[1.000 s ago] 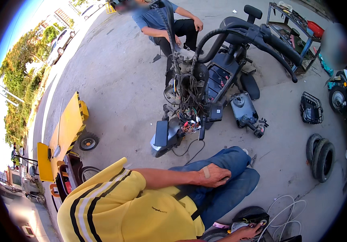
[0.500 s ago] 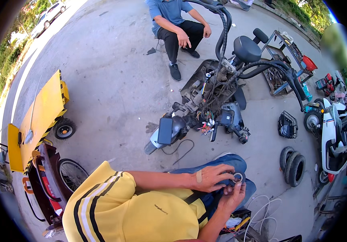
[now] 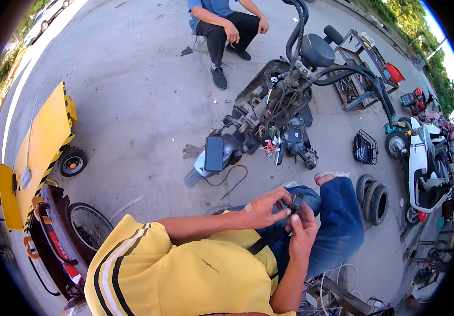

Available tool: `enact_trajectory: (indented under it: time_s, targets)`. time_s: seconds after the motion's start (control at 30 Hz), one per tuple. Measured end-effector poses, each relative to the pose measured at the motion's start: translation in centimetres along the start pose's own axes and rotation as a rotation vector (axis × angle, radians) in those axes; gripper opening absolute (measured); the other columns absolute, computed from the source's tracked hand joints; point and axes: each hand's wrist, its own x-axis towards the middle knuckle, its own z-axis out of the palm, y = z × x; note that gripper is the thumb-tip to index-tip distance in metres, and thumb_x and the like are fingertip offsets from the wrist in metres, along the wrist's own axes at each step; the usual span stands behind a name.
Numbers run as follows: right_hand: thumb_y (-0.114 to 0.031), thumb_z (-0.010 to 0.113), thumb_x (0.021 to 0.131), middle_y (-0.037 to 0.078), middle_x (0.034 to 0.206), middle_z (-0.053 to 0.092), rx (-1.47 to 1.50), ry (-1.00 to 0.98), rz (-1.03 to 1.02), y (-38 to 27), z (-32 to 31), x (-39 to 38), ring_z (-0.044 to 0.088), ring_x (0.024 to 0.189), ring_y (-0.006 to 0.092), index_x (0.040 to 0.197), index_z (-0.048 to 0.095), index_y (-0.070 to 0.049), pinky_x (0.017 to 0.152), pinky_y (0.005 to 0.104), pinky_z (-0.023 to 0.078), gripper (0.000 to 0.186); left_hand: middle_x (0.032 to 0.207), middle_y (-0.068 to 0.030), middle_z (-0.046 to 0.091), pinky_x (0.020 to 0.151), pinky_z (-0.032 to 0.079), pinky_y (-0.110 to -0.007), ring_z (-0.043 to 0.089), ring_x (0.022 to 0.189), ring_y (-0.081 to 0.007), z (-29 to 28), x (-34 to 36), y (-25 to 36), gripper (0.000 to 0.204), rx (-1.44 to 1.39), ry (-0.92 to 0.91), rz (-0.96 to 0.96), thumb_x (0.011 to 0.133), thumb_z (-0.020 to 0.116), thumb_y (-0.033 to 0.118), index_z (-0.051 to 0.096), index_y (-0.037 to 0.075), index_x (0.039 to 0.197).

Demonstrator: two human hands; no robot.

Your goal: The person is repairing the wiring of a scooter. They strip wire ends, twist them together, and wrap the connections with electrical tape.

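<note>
Pinching dark piece [image 3: 297, 199] | left fingers [image 3: 276, 195], right fingers [image 3: 297, 225] | gap to scooter [image 3: 260, 109]

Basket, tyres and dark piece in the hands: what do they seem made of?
Basket: black, likely coated wire, perhaps plastic; thin open bars.
Tyres: almost certainly rubber; thick matte black rings.
Dark piece: plastic or metal; too small to tell.

Daylit grey ground [image 3: 142, 100], green trees [image 3: 445, 87] beyond
</note>
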Motion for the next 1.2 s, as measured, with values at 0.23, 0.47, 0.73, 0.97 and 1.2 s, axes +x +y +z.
enact_trajectory:
  time_s: [0.23, 0.47, 0.73, 0.97, 1.2]
  targets:
    - [-0.004, 0.073, 0.098, 0.005, 0.115, 0.068, -0.076, -0.095, 0.036, 1.7, 3.7, 4.1, 0.059, 0.087, 0.0051, 0.136, 0.064, 0.004, 0.072, 0.022, 0.049, 0.04, 0.119, -0.0075, 0.063, 0.085, 0.058, -0.028, 0.066, 0.101, -0.014, -3.8, -0.9, -1.0, 0.023, 0.037, 0.201, -0.136, 0.095, 0.074, -0.001, 0.065, 0.001, 0.116]
    - [-0.003, 0.075, 0.098, 0.003, 0.113, 0.069, -0.106, -0.123, 0.029, 3.7, 5.5, 5.5, 0.058, 0.085, 0.0043, 0.134, 0.065, 0.004, 0.074, 0.0226, 0.05, 0.039, 0.12, -0.0084, 0.063, 0.075, 0.055, -0.028, 0.066, 0.093, -0.0151, -6.8, -0.6, 2.1, 0.031, 0.447, 0.308, -0.052, 0.087, 0.082, 0.001, 0.069, 0.004, 0.115]
    - [0.0, 0.076, 0.093, 0.006, 0.104, 0.069, -0.424, -0.123, -0.177, 3.6, 7.0, 7.4, 0.056, 0.071, 0.0091, 0.128, 0.068, -0.001, 0.066, 0.025, 0.049, 0.036, 0.106, -0.0105, 0.067, 0.074, 0.056, -0.037, 0.068, 0.092, -0.0281, -8.4, 1.0, 1.1, 0.028, 0.831, 0.292, 0.148, 0.078, 0.083, -0.001, 0.073, 0.006, 0.104]
    - [0.001, 0.076, 0.088, 0.01, 0.105, 0.07, -0.636, -0.201, -0.261, 3.1, 6.5, 7.8, 0.063, 0.07, 0.0187, 0.124, 0.068, -0.001, 0.066, 0.0317, 0.053, 0.037, 0.098, -0.0096, 0.066, 0.074, 0.055, -0.039, 0.067, 0.09, -0.0305, -8.3, 1.1, 1.2, 0.025, 0.793, 0.247, 0.03, 0.073, 0.082, 0.001, 0.066, 0.005, 0.091]
    - [-0.008, 0.075, 0.091, 0.011, 0.104, 0.069, -0.695, -0.311, -0.211, 3.7, 5.2, 8.0, 0.071, 0.083, 0.0281, 0.12, 0.067, -0.004, 0.073, 0.0385, 0.055, 0.031, 0.092, -0.009, 0.062, 0.073, 0.054, -0.041, 0.064, 0.087, -0.0305, -8.2, 0.8, 0.4, 0.026, 0.801, 0.14, -0.05, 0.077, 0.081, 0.007, 0.061, 0.006, 0.093]
